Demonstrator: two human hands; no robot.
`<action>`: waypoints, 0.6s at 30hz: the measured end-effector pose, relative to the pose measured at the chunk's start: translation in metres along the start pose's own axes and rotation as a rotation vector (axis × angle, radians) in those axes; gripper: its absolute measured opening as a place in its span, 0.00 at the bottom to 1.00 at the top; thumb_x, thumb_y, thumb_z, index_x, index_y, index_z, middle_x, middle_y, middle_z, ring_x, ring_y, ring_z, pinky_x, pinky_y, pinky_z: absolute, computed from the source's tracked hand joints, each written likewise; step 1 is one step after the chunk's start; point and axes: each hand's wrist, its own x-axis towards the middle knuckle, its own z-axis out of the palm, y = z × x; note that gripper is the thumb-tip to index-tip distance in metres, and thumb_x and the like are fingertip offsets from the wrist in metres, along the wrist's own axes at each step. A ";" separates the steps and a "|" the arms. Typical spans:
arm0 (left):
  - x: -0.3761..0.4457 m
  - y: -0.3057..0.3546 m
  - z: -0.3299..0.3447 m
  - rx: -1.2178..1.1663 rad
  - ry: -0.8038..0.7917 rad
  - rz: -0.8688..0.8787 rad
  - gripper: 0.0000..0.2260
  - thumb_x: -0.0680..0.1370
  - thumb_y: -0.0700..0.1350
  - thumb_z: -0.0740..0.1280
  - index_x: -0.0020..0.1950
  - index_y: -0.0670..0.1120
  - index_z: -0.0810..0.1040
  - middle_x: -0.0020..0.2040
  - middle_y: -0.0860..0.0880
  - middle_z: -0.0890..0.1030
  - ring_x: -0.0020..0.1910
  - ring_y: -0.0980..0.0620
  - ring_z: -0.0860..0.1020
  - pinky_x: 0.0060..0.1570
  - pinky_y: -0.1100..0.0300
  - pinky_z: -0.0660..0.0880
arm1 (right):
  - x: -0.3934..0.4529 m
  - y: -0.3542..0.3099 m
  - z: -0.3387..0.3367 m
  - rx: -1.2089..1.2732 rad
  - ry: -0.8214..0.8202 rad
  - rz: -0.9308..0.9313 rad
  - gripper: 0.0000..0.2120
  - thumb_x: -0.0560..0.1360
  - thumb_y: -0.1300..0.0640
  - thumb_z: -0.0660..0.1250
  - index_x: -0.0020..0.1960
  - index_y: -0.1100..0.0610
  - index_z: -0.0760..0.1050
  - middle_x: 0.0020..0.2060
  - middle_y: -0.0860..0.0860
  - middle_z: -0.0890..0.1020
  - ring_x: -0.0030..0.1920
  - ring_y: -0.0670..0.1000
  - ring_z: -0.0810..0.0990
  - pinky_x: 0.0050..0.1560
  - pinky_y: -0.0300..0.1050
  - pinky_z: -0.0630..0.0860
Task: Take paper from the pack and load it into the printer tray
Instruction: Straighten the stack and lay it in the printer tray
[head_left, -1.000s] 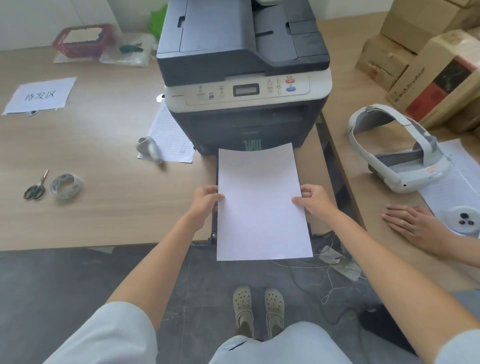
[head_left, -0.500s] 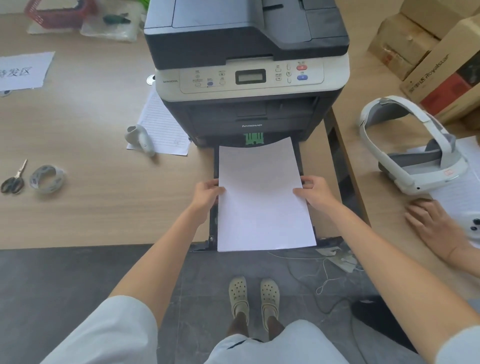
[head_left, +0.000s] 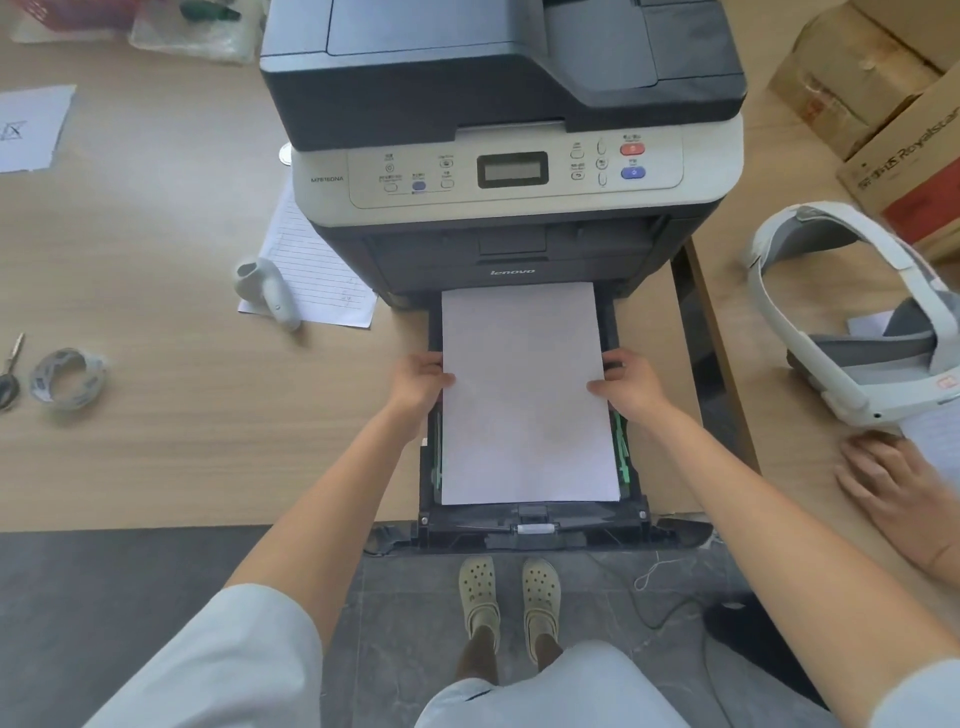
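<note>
A stack of white paper (head_left: 524, 410) lies inside the black pulled-out tray (head_left: 535, 525) of the dark grey and white printer (head_left: 498, 171). Its far end reaches under the printer's front. My left hand (head_left: 418, 382) grips the paper's left edge and my right hand (head_left: 626, 382) grips its right edge, both about halfway along the sheet. Green paper guides (head_left: 621, 447) show along the tray's sides. No paper pack is in view.
A white controller (head_left: 267, 293) and a lined sheet (head_left: 311, 275) lie left of the printer. A tape roll (head_left: 65, 376) and scissors (head_left: 8, 374) sit at far left. A white headset (head_left: 852, 322), cardboard boxes (head_left: 893, 104) and another person's hand (head_left: 888, 478) are at right.
The paper has moved forward and down into the tray, its far end now under the printer. Both hands went with it. The camera has come closer to the printer.
</note>
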 end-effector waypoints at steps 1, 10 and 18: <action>0.002 -0.001 0.000 0.011 0.002 -0.004 0.14 0.73 0.29 0.63 0.58 0.36 0.76 0.38 0.47 0.79 0.37 0.50 0.77 0.43 0.56 0.74 | 0.002 0.001 0.000 -0.006 -0.003 0.006 0.18 0.72 0.69 0.65 0.62 0.64 0.69 0.56 0.64 0.78 0.48 0.55 0.76 0.42 0.41 0.74; 0.007 0.004 -0.001 0.049 -0.018 -0.014 0.14 0.72 0.28 0.64 0.56 0.39 0.76 0.35 0.48 0.77 0.36 0.47 0.75 0.42 0.57 0.73 | 0.009 -0.012 0.002 -0.142 0.001 0.035 0.16 0.74 0.68 0.63 0.61 0.63 0.71 0.55 0.63 0.79 0.54 0.61 0.78 0.53 0.50 0.76; 0.003 0.009 -0.003 0.020 -0.045 -0.032 0.12 0.74 0.29 0.58 0.50 0.37 0.79 0.42 0.42 0.78 0.40 0.44 0.76 0.39 0.58 0.75 | 0.008 -0.012 0.000 -0.159 -0.028 0.040 0.15 0.75 0.66 0.61 0.61 0.64 0.73 0.57 0.60 0.78 0.53 0.59 0.78 0.54 0.49 0.76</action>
